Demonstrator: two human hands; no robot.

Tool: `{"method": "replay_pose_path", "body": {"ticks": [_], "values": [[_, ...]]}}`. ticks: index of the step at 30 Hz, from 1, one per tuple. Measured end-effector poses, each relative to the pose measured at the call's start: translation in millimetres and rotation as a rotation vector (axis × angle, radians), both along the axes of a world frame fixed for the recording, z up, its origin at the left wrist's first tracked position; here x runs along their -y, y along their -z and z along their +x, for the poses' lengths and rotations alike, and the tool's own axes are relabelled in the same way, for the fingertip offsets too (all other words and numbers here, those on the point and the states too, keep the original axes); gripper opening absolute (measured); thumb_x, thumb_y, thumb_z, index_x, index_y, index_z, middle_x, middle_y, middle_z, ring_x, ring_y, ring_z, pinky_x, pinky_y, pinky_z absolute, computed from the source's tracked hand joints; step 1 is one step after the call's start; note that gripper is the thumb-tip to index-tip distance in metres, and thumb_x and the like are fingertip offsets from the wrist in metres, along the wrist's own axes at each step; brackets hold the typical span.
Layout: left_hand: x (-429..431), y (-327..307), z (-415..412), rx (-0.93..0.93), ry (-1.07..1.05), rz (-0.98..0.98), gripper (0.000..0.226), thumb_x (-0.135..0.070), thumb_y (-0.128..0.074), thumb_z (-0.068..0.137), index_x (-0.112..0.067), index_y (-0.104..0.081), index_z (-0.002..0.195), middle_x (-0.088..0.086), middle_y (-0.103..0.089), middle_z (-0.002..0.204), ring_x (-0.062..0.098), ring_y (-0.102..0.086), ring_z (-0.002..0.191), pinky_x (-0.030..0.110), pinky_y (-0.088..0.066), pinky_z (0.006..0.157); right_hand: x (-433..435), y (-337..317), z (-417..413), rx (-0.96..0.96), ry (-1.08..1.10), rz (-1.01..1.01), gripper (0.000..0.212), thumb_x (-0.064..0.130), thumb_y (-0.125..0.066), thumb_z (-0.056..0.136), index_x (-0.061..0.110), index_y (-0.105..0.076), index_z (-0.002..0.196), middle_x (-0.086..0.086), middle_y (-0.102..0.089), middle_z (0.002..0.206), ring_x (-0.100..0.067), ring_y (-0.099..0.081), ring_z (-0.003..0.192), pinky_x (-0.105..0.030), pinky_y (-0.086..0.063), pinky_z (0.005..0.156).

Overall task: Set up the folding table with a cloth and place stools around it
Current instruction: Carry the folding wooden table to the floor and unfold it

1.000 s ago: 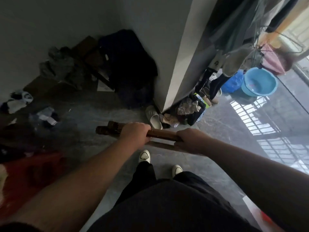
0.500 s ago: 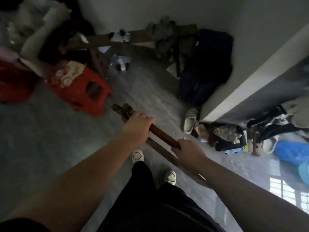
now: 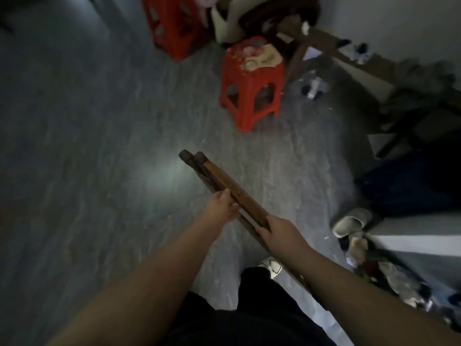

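Between the hands, a folded wooden table frame (image 3: 214, 174) slants out over the grey floor (image 3: 87, 146). The left hand (image 3: 220, 207) curls round one leg part-way along, and the right hand (image 3: 280, 232) grips the bundled legs nearer the body. The table seems not yet unfolded, so the legs need spreading next, and the red plastic stool (image 3: 250, 96) beyond the hands, with clutter on its seat, waits to be fetched.
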State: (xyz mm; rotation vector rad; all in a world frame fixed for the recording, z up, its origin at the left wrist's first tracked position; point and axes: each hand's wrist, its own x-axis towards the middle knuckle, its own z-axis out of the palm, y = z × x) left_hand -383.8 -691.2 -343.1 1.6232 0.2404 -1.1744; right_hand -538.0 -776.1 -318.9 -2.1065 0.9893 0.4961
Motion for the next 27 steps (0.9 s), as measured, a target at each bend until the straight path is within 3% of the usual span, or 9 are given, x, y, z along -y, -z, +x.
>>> {"method": "replay_pose_path", "body": {"ticks": [4,7,10,12,15,20,27], "values": [[-75,-7,41,-0.225,-0.33,-0.212,0.041,-0.033,-0.035,0.108,-0.003,-0.052,0.13,0.021,-0.071,0.111,0.03,-0.073,0.097,0.038,-0.06,0.068,-69,-3,62,0.002,-0.054,0.032,0.031,0.043,-0.054,0.095,0.018,-0.063,0.111,-0.003,-0.068,0.101,-0.022,-0.065,0.091,-0.038,-0.054,0.081],[-133,-12,89,-0.256,-0.4,-0.266,0.039,-0.031,-0.035,0.108,0.001,-0.052,0.122,0.022,-0.07,0.112,0.032,-0.07,0.103,0.048,-0.057,0.089,-126,-5,113,0.019,-0.088,0.046,0.019,0.04,-0.052,0.098,0.025,-0.061,0.105,0.004,-0.065,0.092,-0.015,-0.063,0.083,-0.034,-0.053,0.075],[-190,-21,138,-0.223,-0.414,-0.26,0.034,-0.031,-0.042,0.106,-0.002,-0.052,0.121,0.018,-0.068,0.115,0.029,-0.07,0.103,0.049,-0.054,0.096,-179,-6,165,0.027,-0.132,0.047,0.012,0.039,-0.051,0.1,0.03,-0.057,0.099,0.01,-0.06,0.083,-0.006,-0.057,0.074,-0.027,-0.045,0.064],[-226,-23,168,-0.175,-0.382,-0.239,0.035,-0.029,-0.044,0.106,-0.003,-0.053,0.127,0.017,-0.068,0.117,0.024,-0.072,0.098,0.04,-0.06,0.08,-213,-8,198,0.017,-0.133,0.073,0.013,0.039,-0.05,0.101,0.032,-0.053,0.091,0.008,-0.06,0.083,-0.004,-0.057,0.072,-0.025,-0.041,0.058],[-275,-28,211,-0.092,-0.347,-0.209,0.034,-0.03,-0.043,0.106,-0.004,-0.057,0.123,0.015,-0.069,0.118,0.017,-0.073,0.091,0.025,-0.053,0.056,-260,-10,244,0.047,-0.129,0.101,0.015,0.038,-0.05,0.101,0.03,-0.053,0.089,0.005,-0.061,0.085,-0.005,-0.056,0.073,-0.024,-0.04,0.055],[-332,-27,276,0.027,-0.334,-0.149,0.033,-0.034,-0.045,0.105,-0.008,-0.061,0.117,0.01,-0.071,0.114,0.016,-0.073,0.095,0.03,-0.047,0.067,-318,-1,311,0.114,-0.134,0.18,0.03,0.043,-0.051,0.098,0.017,-0.064,0.103,-0.002,-0.067,0.091,-0.02,-0.065,0.084,-0.041,-0.057,0.075],[-344,-13,356,0.127,-0.337,-0.086,0.032,-0.033,-0.049,0.104,-0.007,-0.062,0.118,0.008,-0.072,0.108,0.019,-0.074,0.094,0.037,-0.056,0.079,-332,23,394,0.105,-0.1,0.34,0.024,0.04,-0.048,0.102,0.018,-0.058,0.101,-0.001,-0.064,0.09,-0.018,-0.064,0.084,-0.041,-0.055,0.074]]}}
